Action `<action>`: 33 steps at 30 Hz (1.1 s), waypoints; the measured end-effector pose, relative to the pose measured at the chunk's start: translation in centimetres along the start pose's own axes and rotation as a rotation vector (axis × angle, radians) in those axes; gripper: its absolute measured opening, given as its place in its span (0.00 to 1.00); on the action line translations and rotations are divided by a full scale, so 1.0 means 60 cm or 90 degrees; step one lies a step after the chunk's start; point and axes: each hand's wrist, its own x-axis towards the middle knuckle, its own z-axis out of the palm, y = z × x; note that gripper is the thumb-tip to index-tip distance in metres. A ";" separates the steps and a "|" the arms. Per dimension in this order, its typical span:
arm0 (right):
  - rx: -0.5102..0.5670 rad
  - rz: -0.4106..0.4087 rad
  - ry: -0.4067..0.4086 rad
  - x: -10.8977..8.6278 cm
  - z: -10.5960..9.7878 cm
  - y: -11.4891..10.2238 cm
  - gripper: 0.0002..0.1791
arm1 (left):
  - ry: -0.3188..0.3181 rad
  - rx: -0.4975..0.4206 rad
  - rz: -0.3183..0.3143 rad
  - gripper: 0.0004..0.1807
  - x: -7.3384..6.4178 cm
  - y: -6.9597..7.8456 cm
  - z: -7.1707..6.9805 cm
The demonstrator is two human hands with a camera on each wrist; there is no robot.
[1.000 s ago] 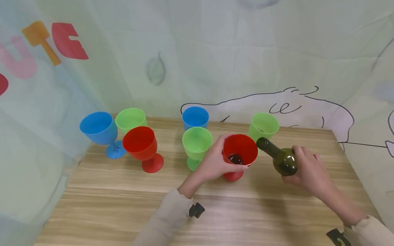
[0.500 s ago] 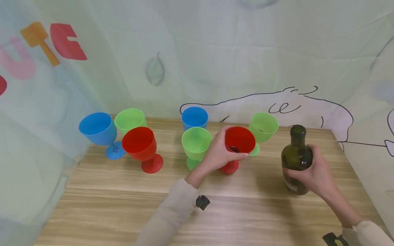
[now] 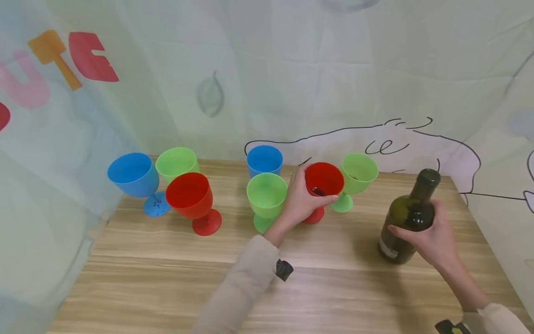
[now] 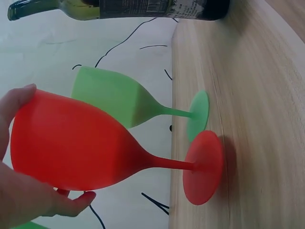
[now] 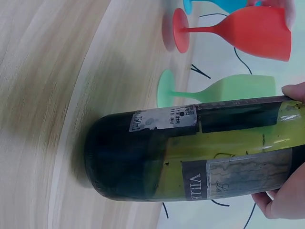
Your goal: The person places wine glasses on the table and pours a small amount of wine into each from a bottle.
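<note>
My left hand (image 3: 301, 197) grips the bowl of a red plastic goblet (image 3: 327, 178) with a little dark liquid in it. In the left wrist view the red goblet (image 4: 81, 143) is upright, its foot close to the tabletop; I cannot tell if it touches. Fingers and thumb of my right hand (image 3: 435, 236) wrap around a dark green wine bottle (image 3: 406, 222), its neck leaning slightly right. The right wrist view shows the wine bottle (image 5: 143, 157) with its base near the wood and dark liquid inside. A green goblet (image 3: 359, 174) stands just behind the red one.
A green goblet (image 3: 267, 197) and a blue one (image 3: 264, 160) stand left of my left hand. Farther left are a red goblet (image 3: 189, 197), a tilted blue goblet (image 3: 135, 176) and a green one (image 3: 177, 162). Printed fabric (image 3: 292, 83) hangs behind the wooden table (image 3: 167, 287).
The wine bottle went from tipped over the red goblet to nearly upright, lowered toward the table at right. My left hand moved the red goblet back, toward the green one.
</note>
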 end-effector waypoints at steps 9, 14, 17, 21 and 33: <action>-0.011 0.027 0.023 -0.002 -0.005 0.010 0.46 | 0.025 -0.005 -0.046 0.49 0.018 -0.006 0.011; -0.008 0.024 0.033 -0.007 -0.004 0.013 0.46 | 0.046 0.005 -0.042 0.48 0.028 -0.018 0.018; -0.006 0.026 0.038 -0.007 -0.004 0.016 0.46 | 0.060 0.007 -0.043 0.49 0.032 -0.023 0.021; -0.013 0.031 0.042 -0.008 -0.006 0.018 0.46 | 0.068 -0.008 -0.055 0.49 0.036 -0.027 0.023; -0.009 0.025 0.036 -0.009 -0.006 0.017 0.47 | 0.091 0.008 -0.064 0.47 0.047 -0.032 0.028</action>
